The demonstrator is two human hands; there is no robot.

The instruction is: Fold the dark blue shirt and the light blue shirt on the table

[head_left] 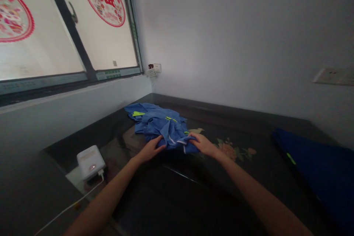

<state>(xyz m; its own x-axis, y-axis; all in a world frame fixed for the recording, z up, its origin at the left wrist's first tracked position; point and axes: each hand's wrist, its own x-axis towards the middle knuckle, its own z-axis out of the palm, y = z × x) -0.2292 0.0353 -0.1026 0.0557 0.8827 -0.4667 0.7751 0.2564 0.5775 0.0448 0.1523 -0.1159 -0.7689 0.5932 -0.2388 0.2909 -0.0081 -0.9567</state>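
Gripping the near edge of that crumpled blue garment [160, 123] with both hands is about where you're at, so honestly this looks like the very start of the folding, not the middle. Your left hand [151, 149] has its grip pressed together on a fold of the cloth at the lower left of the bundle, and your right hand [203, 143] is pinching the hem on the other side, fingers curled over the blue fabric with the white trim showing between the two. The garment itself sits toward the back left corner of the dark bench [193, 191], still bunched up, with the neon yellow stripes twisted every which way and the far part lying in a heap near the wall. Nothing's laid flat yet as far as I can see, no sleeves squared off, no clean crease anywhere. Over on the right there's a darker blue fabric piece [315, 169] lying flat-ish on the bench, well apart from your hands; can't tell if it's a finished one, too dark. A white charger box [90, 161] with its cable sits to your left, clear of the cloth. So I'd say: grabbed, not spread, everything left to do.
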